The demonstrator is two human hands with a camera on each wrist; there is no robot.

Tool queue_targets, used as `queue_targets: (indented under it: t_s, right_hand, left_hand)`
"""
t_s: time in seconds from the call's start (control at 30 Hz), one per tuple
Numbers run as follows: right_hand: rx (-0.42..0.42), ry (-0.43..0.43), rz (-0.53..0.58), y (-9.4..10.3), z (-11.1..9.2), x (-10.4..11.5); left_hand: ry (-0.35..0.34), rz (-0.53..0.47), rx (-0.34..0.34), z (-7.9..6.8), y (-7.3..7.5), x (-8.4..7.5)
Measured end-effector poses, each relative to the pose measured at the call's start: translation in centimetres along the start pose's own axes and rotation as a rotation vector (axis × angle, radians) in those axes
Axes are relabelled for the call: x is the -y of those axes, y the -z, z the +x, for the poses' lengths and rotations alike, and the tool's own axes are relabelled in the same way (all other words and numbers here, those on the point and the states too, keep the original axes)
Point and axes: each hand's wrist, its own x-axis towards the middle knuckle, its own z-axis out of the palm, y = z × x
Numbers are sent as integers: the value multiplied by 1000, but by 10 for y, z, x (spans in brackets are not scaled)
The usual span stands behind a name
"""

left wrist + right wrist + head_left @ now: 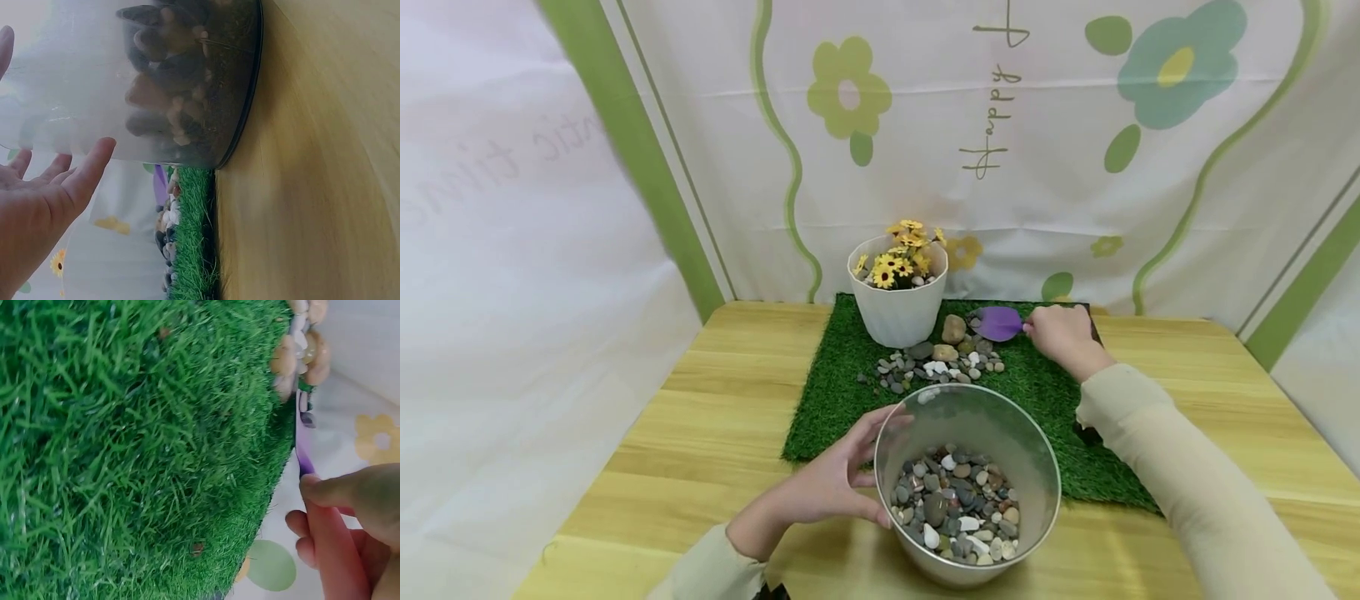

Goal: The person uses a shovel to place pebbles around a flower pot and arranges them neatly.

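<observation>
My right hand (pixel 1062 332) grips a small purple shovel (pixel 998 322) by its handle, over the far side of the grass mat. In the right wrist view, the shovel (pixel 303 447) lies low beside the mat's stones, and my thumb presses along its pinkish handle. A clear bucket (pixel 917 408) with pebbles (pixel 966 504) inside stands at the table's near side. My left hand (pixel 831 479) touches the bucket's left side, thumb and fingers spread along the wall. Seen from the left wrist, soil and stones (pixel 169 75) fill the bucket's bottom.
A green grass mat (pixel 827 400) covers part of the wooden table (pixel 700 417). At its back stands a white pot (pixel 898 317) with yellow flowers (pixel 891 265). Loose stones (pixel 925 367) are heaped in front of the pot. Behind hangs a flower-printed cloth (pixel 925 125).
</observation>
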Motion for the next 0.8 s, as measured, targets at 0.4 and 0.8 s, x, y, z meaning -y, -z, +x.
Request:
queue_targets:
  t_s: [0.4,0.8]
  right_hand:
    - [-57,-20,-65,1,-3,-20]
    - [-4,-44,97,26,-33,-37]
  left_hand:
    - [6,-9,3,1,0,1]
    - [11,-37,6,1,0,-2]
